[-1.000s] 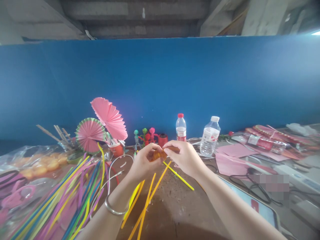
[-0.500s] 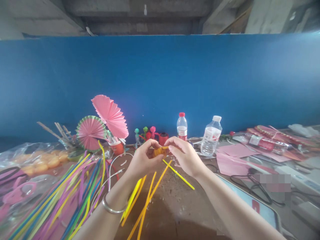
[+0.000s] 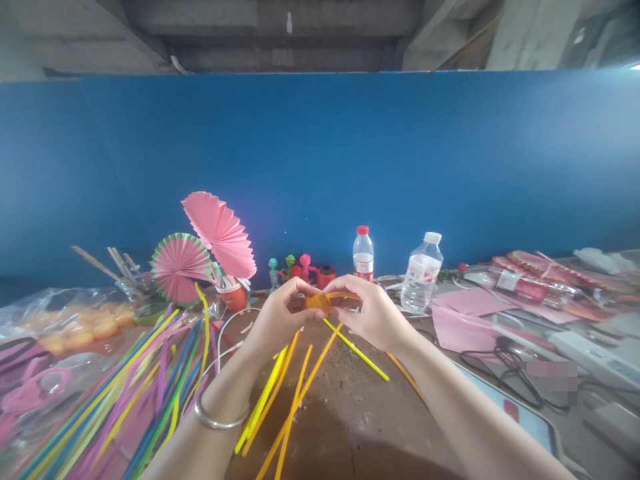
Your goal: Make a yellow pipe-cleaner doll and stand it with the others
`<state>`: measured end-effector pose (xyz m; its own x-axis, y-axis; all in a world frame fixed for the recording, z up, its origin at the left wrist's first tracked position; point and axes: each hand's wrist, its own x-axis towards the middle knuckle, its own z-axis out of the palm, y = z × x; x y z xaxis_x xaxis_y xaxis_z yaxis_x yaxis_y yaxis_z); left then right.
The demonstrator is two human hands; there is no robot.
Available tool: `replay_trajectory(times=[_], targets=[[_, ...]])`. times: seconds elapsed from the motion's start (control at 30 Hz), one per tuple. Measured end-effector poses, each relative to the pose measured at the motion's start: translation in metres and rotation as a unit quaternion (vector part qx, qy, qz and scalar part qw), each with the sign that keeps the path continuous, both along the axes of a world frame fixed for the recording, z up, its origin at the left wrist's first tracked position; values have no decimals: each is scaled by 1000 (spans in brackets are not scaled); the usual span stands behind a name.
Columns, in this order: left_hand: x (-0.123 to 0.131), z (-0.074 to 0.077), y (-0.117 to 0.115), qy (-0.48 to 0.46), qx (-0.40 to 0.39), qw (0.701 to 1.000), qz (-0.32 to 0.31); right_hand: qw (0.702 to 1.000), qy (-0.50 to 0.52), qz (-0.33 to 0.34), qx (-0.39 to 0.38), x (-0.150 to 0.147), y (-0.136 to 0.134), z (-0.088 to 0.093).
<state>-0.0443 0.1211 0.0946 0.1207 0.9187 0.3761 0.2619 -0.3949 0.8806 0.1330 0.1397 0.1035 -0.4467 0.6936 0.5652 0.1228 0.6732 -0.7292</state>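
Observation:
In the middle of the view, my left hand (image 3: 283, 319) is closed on a small orange coil of pipe cleaner (image 3: 319, 303). My right hand (image 3: 367, 312) pinches at the coil's right side, its fingers closed on an orange pipe cleaner strand (image 3: 345, 295) that runs from the coil under the curled fingers. Another stretch of orange stem (image 3: 406, 377) shows beside my right forearm. Below the hands lie loose orange pipe cleaners (image 3: 296, 400) and a yellow pipe cleaner (image 3: 357, 350). My fingers partly hide the coil.
A heap of coloured pipe cleaners (image 3: 125, 393) covers the left side. Behind it stand pink paper fans (image 3: 220, 230) by a red cup (image 3: 233, 298). Two bottles, one red-capped (image 3: 363, 257) and one white-capped (image 3: 423, 273), stand at the back. A phone (image 3: 520, 407) lies right.
The orange strand now loops out under my right fingers, and its length shows by my right forearm. Both hands stay close together around the coil, my left slightly further left.

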Motion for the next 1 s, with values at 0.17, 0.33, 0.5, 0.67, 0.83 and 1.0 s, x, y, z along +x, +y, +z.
replay_trajectory(times=[0.17,0.33,0.5,0.67,0.83,1.0], targets=[[0,-1,1,-13,2,1000,-9,1000,3,-17,-7,-1,-1,0],[0,-2,0,23,17,999,30,999,8,-47,23,-3,-1,-1],[2,-1,-3,77,39,994,64,996,34,-47,72,-8,3,-7],[3,-1,-3,102,61,989,89,994,35,-62,81,-10,2,-11],[4,1,-5,91,80,988,95,991,24,-65,110,-11,-6,-7],[7,6,-9,120,101,983,99,988,52,-94,112,-14,-9,-8]])
